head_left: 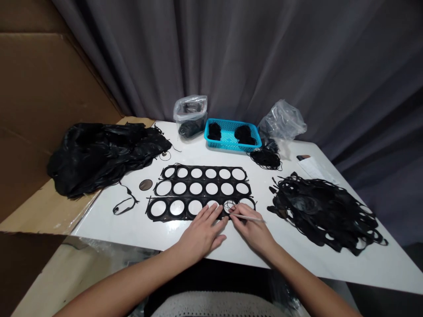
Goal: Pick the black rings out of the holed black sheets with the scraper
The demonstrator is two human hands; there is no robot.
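Your left hand [205,224] lies flat, fingers spread, tips on the front strip [186,215] around its fourth hole. Your right hand [248,228] pinches a pale stick [247,217] between thumb and fingers, its tip at the near edge of the fifth hole; a thin black loop [229,201] shows in that hole, can't tell if the stick touches it.

Front strip is nearest you on the white table [122,229], six round holes in a row. Middle strip [204,189] and back strip [204,174] lie just beyond it, also black, six holes each.

To your right: heap of holed black scrap [324,211], white paper [315,168] behind it. To your left: round disc [146,185], stray black band [125,207], big black pile [105,158] partly over cardboard [49,207].

Far side: clear bag [191,112] with black stuff inside, blue basket [233,146] holding dark clumps, bundle of black rings [265,159] by its right end, second plastic bag [284,119] behind that
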